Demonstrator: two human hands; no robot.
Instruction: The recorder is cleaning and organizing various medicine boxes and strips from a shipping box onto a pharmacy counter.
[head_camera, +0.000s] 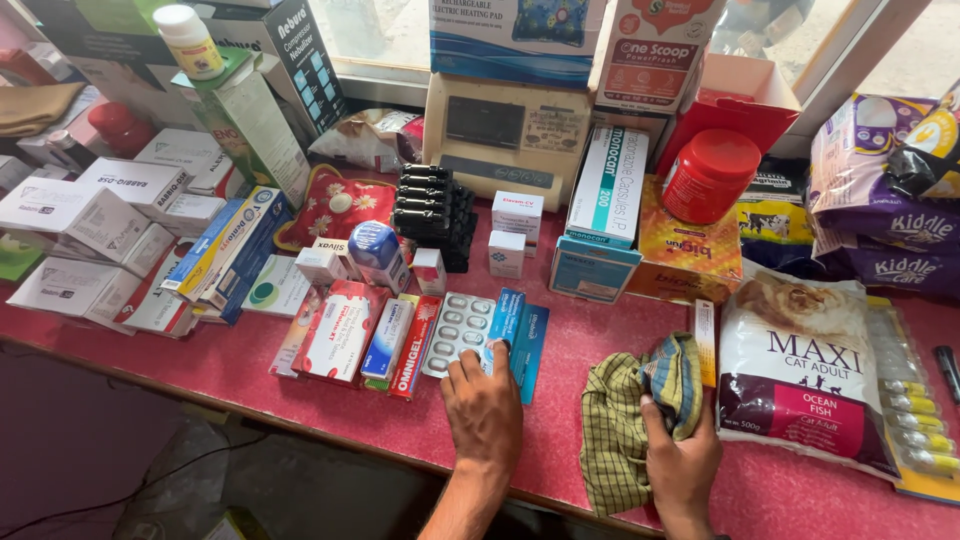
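On the red counter (230, 365), crowded with medicine cartons, the left hand (483, 405) lies palm down with its fingers spread, the fingertips pressing on a slim blue box (506, 322) that lies flat beside a darker blue box (530, 345). Just left of them a silver blister strip (456, 330) shows its oval tablets, still sealed in their pockets. Further left lie a red-and-white carton (338, 330) and narrow tube boxes (400, 340). The right hand (680, 460) grips a checked yellow-green cloth (625, 420), fingers closed around its bunched folds; the cloth rests on the counter near the front edge. Beside it stands a white bag of cat food (800, 370), sealed. Behind, a red-lidded jar (710, 175) sits closed, and an open red carton (740, 100) shows only its bare inside. A white bottle (190, 40) stands on a green box (255, 120).
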